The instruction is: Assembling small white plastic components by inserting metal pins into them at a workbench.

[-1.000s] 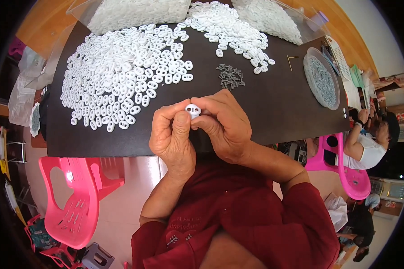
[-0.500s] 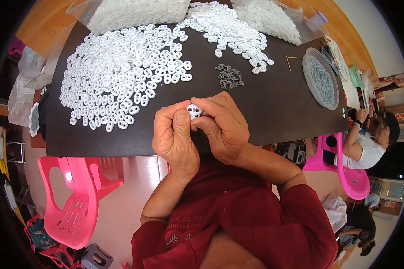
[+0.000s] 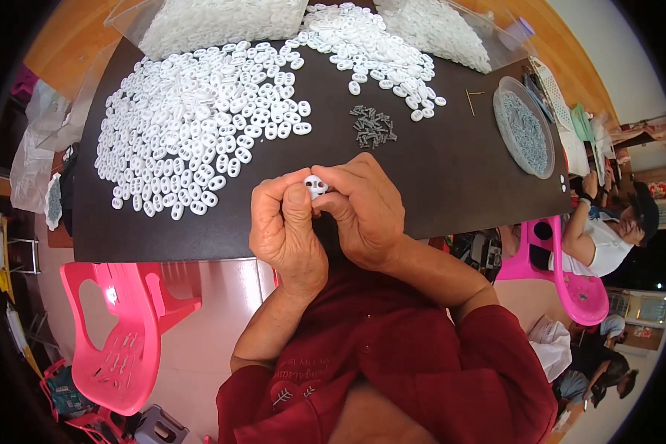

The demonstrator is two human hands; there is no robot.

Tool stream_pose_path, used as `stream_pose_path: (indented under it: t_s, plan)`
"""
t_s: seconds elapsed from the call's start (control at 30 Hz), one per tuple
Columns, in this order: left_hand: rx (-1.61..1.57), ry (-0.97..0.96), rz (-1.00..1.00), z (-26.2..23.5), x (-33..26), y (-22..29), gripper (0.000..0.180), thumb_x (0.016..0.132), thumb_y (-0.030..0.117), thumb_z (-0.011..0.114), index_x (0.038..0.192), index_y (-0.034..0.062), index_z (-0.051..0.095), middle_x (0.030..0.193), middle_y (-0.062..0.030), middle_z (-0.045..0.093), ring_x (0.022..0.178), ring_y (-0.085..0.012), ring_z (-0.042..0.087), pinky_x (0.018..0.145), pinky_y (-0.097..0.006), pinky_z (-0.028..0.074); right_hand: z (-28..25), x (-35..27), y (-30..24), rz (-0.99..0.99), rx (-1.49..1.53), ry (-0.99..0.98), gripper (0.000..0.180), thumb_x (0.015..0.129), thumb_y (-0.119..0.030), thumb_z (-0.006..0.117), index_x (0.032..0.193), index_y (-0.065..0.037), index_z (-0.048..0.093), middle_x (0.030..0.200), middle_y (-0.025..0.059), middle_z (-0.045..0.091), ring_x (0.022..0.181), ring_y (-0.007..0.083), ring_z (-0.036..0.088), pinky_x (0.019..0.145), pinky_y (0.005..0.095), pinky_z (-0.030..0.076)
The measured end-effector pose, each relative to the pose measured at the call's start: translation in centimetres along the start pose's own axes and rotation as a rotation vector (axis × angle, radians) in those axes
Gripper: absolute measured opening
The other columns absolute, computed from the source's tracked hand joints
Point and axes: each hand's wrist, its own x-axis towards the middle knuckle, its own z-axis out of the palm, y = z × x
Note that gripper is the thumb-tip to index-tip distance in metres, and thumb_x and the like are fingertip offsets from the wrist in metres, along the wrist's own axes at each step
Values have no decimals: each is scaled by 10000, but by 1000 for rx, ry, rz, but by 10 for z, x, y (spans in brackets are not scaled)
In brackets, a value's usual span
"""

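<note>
Between my two hands, just above the near part of the dark table, is a small white plastic piece [image 3: 316, 185] with dark holes. My left hand [image 3: 285, 229] pinches it from the left with thumb and forefinger. From the other side, my right hand [image 3: 362, 211] grips the same piece, its thumb and forefinger pressed close. The fingers cover part of the piece. A little beyond my hands lies a small heap of grey screws [image 3: 373, 127]. To the left spreads a wide pile of white oval two-holed pieces [image 3: 177, 126].
The dark table [image 3: 451, 170] bears another white pile [image 3: 370, 44] and clear bins [image 3: 222, 22] at the back. A round tub of screws [image 3: 525, 129] stands right. Pink chairs [image 3: 118, 348] flank me; a seated person [image 3: 599, 229] is at the right.
My hands stay pinched on the white piece and barely move. The whole view shifts slightly, moving the table's contents a little to the left in the picture.
</note>
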Motion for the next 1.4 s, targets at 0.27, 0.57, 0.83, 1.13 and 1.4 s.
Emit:
stream_pose_path:
  t_s: [0.27, 0.57, 0.83, 1.13, 1.4]
  plan:
    - [-2, 7, 17, 0, -1, -1, 147, 929, 128, 535, 929, -5, 597, 801, -1, 527, 618, -39, 445, 549, -176, 388, 0, -1, -1, -47, -45, 21, 241, 771, -25, 649, 990, 57, 591, 769, 101, 611, 605, 205, 531, 522, 284, 416]
    - [-70, -10, -58, 1, 6, 7, 181, 929, 150, 535, 898, -25, 570, 804, -37, 572, 670, -57, 473, 612, -182, 406, 5, 1, -5, 51, 27, 22, 274, 768, -34, 664, 1019, 48, 589, 835, 107, 610, 644, 193, 514, 550, 274, 412]
    - [-125, 1, -56, -3, 6, 10, 163, 927, 118, 530, 917, -38, 576, 872, -79, 617, 759, -86, 528, 714, -223, 446, 3, 5, -10, 59, 49, -5, 341, 740, -65, 696, 1045, 48, 590, 874, 102, 606, 658, 179, 496, 564, 261, 409]
    - [-155, -78, -88, -6, 5, 11, 171, 925, 80, 522, 1022, -39, 596, 851, -51, 589, 648, -67, 495, 566, -193, 417, -5, 5, -12, 121, 96, -37, 267, 807, -9, 628, 1067, 39, 593, 921, 111, 621, 721, 172, 523, 601, 260, 429]
    - [-105, -148, -105, -11, 4, 14, 189, 882, 38, 577, 1055, -34, 603, 838, -27, 544, 650, -70, 502, 579, -195, 442, -10, 7, -16, 233, 154, -49, 207, 841, 38, 581, 1046, 24, 612, 923, 105, 609, 757, 147, 545, 644, 237, 445]
